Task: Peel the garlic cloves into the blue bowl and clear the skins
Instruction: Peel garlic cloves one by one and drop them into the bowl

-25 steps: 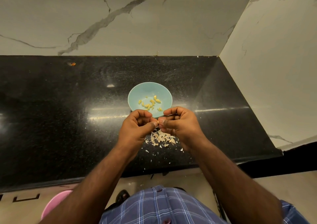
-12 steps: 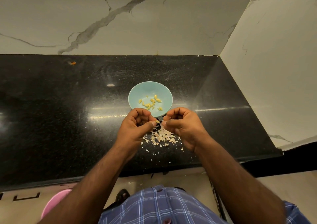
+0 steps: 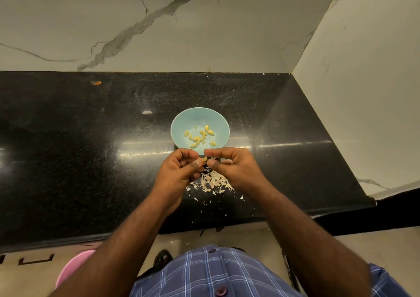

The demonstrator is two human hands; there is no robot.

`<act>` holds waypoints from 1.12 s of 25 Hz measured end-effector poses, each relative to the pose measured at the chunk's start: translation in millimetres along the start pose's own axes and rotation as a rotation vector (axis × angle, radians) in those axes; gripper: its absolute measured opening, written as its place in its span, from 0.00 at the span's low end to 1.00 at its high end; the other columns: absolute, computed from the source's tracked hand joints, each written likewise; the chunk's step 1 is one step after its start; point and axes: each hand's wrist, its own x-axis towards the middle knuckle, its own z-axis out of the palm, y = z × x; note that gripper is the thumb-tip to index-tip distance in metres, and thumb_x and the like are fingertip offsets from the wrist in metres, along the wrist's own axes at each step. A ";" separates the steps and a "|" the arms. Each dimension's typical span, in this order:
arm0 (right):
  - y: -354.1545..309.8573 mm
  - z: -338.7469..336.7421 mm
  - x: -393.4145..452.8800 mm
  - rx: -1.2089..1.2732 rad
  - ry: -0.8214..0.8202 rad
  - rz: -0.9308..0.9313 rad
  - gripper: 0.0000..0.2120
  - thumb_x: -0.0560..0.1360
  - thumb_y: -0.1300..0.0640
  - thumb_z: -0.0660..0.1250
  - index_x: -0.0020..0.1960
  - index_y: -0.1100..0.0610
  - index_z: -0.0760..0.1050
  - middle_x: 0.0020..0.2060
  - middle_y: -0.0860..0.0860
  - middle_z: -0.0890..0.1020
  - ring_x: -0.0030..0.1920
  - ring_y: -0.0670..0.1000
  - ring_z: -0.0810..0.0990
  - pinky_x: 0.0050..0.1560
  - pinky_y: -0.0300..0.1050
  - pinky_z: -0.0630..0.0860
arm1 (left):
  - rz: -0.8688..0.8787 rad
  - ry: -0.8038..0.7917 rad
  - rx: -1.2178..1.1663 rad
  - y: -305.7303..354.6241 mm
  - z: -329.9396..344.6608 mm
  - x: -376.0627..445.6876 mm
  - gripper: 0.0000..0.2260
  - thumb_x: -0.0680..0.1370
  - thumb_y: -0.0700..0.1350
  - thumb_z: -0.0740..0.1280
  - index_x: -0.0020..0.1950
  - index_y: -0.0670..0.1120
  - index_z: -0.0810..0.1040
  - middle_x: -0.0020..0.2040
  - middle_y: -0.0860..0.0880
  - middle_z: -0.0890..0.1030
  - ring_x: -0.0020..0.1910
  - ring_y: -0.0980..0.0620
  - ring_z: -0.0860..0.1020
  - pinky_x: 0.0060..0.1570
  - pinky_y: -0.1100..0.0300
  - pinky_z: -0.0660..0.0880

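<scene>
A blue bowl (image 3: pixel 200 120) stands on the black counter and holds several peeled yellow garlic cloves (image 3: pixel 200 136). Just in front of the bowl, my left hand (image 3: pixel 179 171) pinches a yellow garlic clove (image 3: pixel 205 159) between thumb and fingers. My right hand (image 3: pixel 234 166) is beside it with curled fingers; a pale bit of skin (image 3: pixel 227 161) shows under them. A heap of garlic skins (image 3: pixel 213 182) lies on the counter under both hands, with loose flakes scattered toward the counter's front edge.
The black granite counter (image 3: pixel 91 160) runs left to right, with marble walls behind and on the right. Its front edge is near my body. A pink tub (image 3: pixel 72 267) sits on the floor at lower left. A small orange scrap (image 3: pixel 96 82) lies far left.
My hands have drawn slightly apart, and the yellow clove now shows bare at my left fingertips. The bowl and the skin heap have not moved.
</scene>
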 end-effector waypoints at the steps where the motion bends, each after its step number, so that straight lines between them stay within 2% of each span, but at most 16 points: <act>1: -0.4 2.7 -0.3 0.024 0.011 -0.001 0.09 0.76 0.63 0.73 0.56 0.57 0.85 0.50 0.51 0.87 0.54 0.48 0.86 0.56 0.43 0.82 | 0.013 -0.007 0.030 0.2 0.1 -0.3 0.05 0.78 0.33 0.70 0.52 0.41 0.77 0.42 0.44 0.83 0.38 0.53 0.80 0.37 0.63 0.77; 4: 1.0 4.2 2.5 0.143 0.079 0.048 0.04 0.77 0.64 0.72 0.52 0.61 0.83 0.44 0.57 0.87 0.47 0.53 0.87 0.49 0.46 0.84 | 0.084 0.006 0.269 -0.7 -2.1 0.3 0.02 0.79 0.37 0.71 0.50 0.42 0.82 0.40 0.45 0.85 0.38 0.54 0.81 0.38 0.63 0.77; 7: 2.4 -2.0 8.5 0.207 0.128 0.100 0.06 0.77 0.66 0.72 0.53 0.62 0.80 0.41 0.58 0.86 0.41 0.54 0.86 0.42 0.45 0.83 | 0.138 0.038 0.536 -1.5 -10.0 2.0 0.04 0.79 0.43 0.72 0.47 0.49 0.86 0.37 0.52 0.85 0.38 0.58 0.82 0.43 0.60 0.78; 8: 3.1 -3.7 10.0 0.178 0.126 0.105 0.06 0.76 0.67 0.72 0.53 0.62 0.80 0.41 0.57 0.86 0.40 0.53 0.85 0.41 0.43 0.82 | 0.146 0.039 0.639 -1.3 -13.6 2.7 0.05 0.79 0.44 0.72 0.48 0.53 0.86 0.39 0.55 0.86 0.41 0.61 0.82 0.46 0.60 0.78; 10: 4.4 -5.0 11.1 0.108 0.124 0.120 0.07 0.74 0.67 0.74 0.51 0.62 0.82 0.42 0.56 0.86 0.41 0.51 0.84 0.43 0.41 0.81 | 0.143 0.031 0.797 1.4 -19.4 2.5 0.09 0.80 0.42 0.70 0.50 0.57 0.86 0.44 0.61 0.85 0.47 0.68 0.81 0.50 0.66 0.76; 12: 6.0 -4.8 12.7 0.047 0.138 0.135 0.08 0.74 0.68 0.74 0.51 0.60 0.83 0.44 0.57 0.86 0.43 0.51 0.84 0.46 0.42 0.82 | 0.132 0.055 0.866 5.9 -26.2 3.5 0.10 0.81 0.43 0.69 0.53 0.58 0.85 0.45 0.63 0.84 0.48 0.71 0.79 0.47 0.72 0.72; 15: 4.8 -3.7 15.7 0.041 0.140 0.136 0.11 0.76 0.69 0.70 0.52 0.56 0.83 0.46 0.56 0.84 0.44 0.52 0.84 0.48 0.46 0.84 | 0.108 0.111 0.933 9.1 -38.9 8.1 0.08 0.82 0.46 0.68 0.54 0.59 0.83 0.45 0.61 0.85 0.48 0.62 0.81 0.48 0.63 0.75; 18: -2.3 -3.3 24.1 -0.016 0.156 0.061 0.14 0.73 0.70 0.73 0.50 0.52 0.84 0.48 0.53 0.84 0.47 0.53 0.85 0.49 0.51 0.85 | 0.058 0.115 1.028 6.6 -47.6 9.8 0.10 0.81 0.43 0.68 0.55 0.58 0.82 0.49 0.59 0.84 0.49 0.59 0.81 0.55 0.55 0.79; 23: -19.1 -0.4 47.7 -0.218 0.206 -0.044 0.13 0.74 0.65 0.74 0.55 0.51 0.85 0.52 0.46 0.86 0.45 0.46 0.85 0.49 0.49 0.85 | 0.021 0.094 1.183 4.8 -60.4 9.4 0.03 0.78 0.50 0.71 0.49 0.59 0.81 0.43 0.58 0.83 0.45 0.58 0.80 0.49 0.55 0.78; 25: -18.1 1.6 48.9 -0.252 0.230 -0.068 0.12 0.76 0.65 0.71 0.56 0.53 0.84 0.53 0.47 0.86 0.46 0.46 0.85 0.50 0.47 0.84 | -0.020 0.047 1.227 2.5 -63.3 9.4 0.04 0.77 0.49 0.74 0.50 0.57 0.81 0.43 0.58 0.82 0.44 0.59 0.79 0.48 0.56 0.77; 28: -8.4 7.0 39.3 -0.131 0.215 -0.039 0.14 0.80 0.67 0.63 0.53 0.53 0.83 0.48 0.48 0.84 0.43 0.47 0.82 0.48 0.46 0.82 | -0.040 0.016 1.270 -5.0 -63.7 8.4 0.06 0.76 0.50 0.74 0.51 0.57 0.80 0.43 0.58 0.81 0.44 0.60 0.79 0.47 0.56 0.77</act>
